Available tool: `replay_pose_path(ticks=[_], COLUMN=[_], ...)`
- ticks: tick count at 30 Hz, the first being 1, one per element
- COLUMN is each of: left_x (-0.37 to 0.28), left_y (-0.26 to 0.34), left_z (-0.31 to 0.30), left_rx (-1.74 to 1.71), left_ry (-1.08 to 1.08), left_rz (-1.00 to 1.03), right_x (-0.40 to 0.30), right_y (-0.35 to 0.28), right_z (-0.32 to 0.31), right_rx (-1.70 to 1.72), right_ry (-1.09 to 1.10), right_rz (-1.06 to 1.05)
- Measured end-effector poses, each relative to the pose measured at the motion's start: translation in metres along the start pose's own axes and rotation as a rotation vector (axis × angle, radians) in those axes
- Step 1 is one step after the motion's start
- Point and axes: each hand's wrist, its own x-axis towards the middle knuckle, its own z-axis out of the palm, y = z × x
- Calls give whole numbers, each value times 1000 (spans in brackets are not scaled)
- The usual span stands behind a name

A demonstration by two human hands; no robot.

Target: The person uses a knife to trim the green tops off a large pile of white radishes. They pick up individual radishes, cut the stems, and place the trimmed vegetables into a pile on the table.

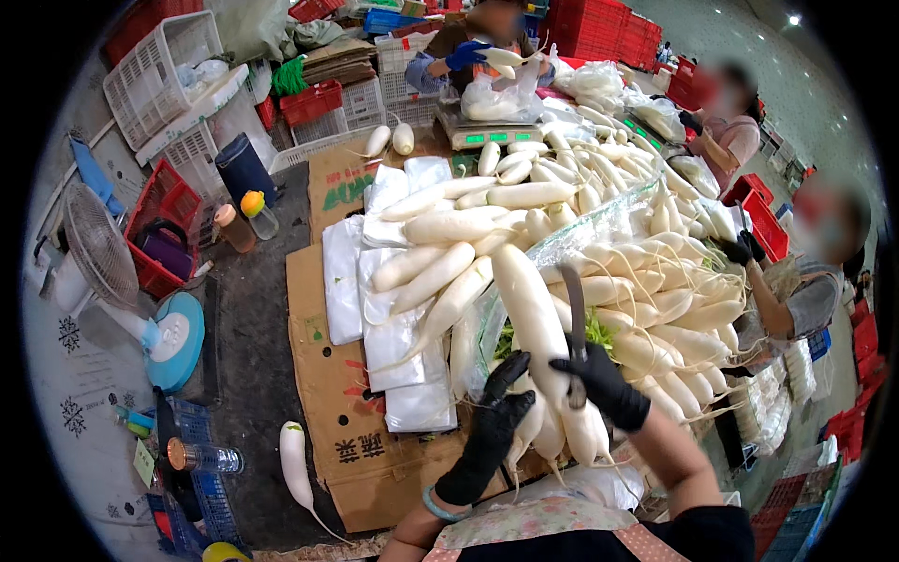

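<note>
My right hand (605,383), in a black glove, grips the handle of a knife (576,309) whose blade points away from me, beside a large white radish (527,302). My left hand (502,404), also black-gloved, is at the radish's near left side, its thumb and fingers apart; whether it touches the radish is unclear. Smaller radishes (583,432) lie under and between the hands, roots towards me. A big heap of white radishes (660,302) spreads to the right, with green leaf trimmings (598,330) by the knife. Flat clear plastic bags (397,358) are stacked at the left.
A lone radish (295,464) lies on the dark tabletop (260,351), left of the cardboard (337,449). Further left stand a fan (98,246), bottles (260,214) and a red basket (165,197). A co-worker (484,49) stands behind a scale (484,137); two more stand at the right.
</note>
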Motion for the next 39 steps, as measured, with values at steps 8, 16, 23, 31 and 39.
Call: replay_pose_path(ticks=[8, 16, 23, 31, 39], left_x=[0, -18, 1, -23, -33], left_y=[-21, -57, -71, -10, 16], left_z=[-32, 7, -20, -75, -34], left_rx=[367, 1086, 721, -492, 37], left_ry=[188, -77, -76, -287, -215], left_rz=[-55, -18, -65, -525, -499], right_x=[180, 152, 60, 9, -17], right_y=[-56, -31, 18, 30, -21], right_z=[-5, 13, -20, -18, 18], right_rx=[171, 207, -378, -214, -135], right_ry=[-30, -107, -107, 16, 26], right_rz=[-5, 82, -271, -90, -255])
